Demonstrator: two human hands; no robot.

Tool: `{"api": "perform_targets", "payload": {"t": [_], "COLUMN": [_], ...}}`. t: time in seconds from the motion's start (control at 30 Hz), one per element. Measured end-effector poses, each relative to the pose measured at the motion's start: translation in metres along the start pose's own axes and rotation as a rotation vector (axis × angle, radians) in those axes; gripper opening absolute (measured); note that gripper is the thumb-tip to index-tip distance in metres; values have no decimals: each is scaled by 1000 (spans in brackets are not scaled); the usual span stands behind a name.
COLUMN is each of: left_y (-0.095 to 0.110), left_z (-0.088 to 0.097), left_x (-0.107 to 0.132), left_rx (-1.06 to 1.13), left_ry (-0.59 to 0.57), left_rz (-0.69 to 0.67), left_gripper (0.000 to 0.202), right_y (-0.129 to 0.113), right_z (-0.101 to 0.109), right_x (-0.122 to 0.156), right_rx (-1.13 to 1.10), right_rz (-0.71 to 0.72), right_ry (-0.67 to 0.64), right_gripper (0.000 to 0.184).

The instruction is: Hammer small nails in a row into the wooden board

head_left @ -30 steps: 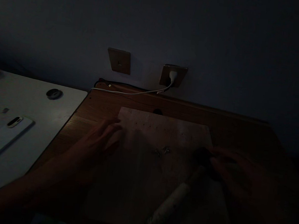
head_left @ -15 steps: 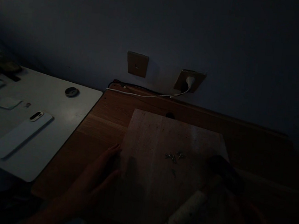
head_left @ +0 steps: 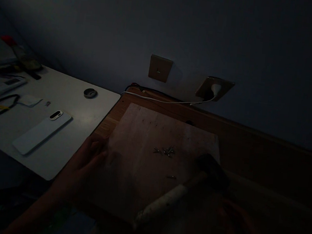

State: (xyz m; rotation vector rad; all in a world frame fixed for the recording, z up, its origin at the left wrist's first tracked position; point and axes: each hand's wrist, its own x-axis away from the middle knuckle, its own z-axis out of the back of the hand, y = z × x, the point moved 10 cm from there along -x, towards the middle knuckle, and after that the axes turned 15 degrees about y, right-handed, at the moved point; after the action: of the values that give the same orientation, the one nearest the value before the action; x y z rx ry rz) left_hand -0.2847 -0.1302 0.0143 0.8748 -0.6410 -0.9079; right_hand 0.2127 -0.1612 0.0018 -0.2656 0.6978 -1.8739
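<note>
A pale wooden board (head_left: 135,140) lies on the brown desk. My left hand (head_left: 91,155) is at its left edge, fingers bent and closed against it. At the board's right edge, in deep shadow, my right hand (head_left: 238,226) has its fingers curved at the side; their tips are hard to make out. A hammer (head_left: 164,202) rests across the board, its dark head towards the right and its pale wrapped handle pointing to the front left. Several small nails (head_left: 167,151) lie in a loose pile mid-board, with a single nail (head_left: 171,177) nearer the hammer.
On the white table (head_left: 67,149) to the left are a phone (head_left: 42,132), a round dark lid-like object (head_left: 90,93), a black cable (head_left: 15,98) and clutter. A white cable (head_left: 157,100) runs along the desk's back to a wall socket (head_left: 215,89). The room is very dim.
The board has slid left across the desk, carrying the hammer and nails, and both hands have moved left with it. My left fingers have curled in. The view has shifted left.
</note>
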Motion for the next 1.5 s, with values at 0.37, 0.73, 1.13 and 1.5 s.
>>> {"api": "perform_targets", "payload": {"t": [0.37,0.73,1.13,1.5], "left_y": [-13,-10,53,89], "left_z": [77,86,0,-90], "left_x": [-65,-74,-12,42], "left_rx": [-223,-566,-482,-592], "left_ry": [207,202,33,-297], "left_rz": [20,-68,-459,-865], "left_gripper": [50,48,48,30], "right_y": [-93,-110,0,84], "right_z": [-72,-84,-9,61], "right_x": [45,44,-3,-6], "right_rx": [-331,-300,-78,112], "right_rz": [14,76,-301,-409], "right_ry": [-198,-267,32,187], "right_gripper": [38,35,55,50]}}
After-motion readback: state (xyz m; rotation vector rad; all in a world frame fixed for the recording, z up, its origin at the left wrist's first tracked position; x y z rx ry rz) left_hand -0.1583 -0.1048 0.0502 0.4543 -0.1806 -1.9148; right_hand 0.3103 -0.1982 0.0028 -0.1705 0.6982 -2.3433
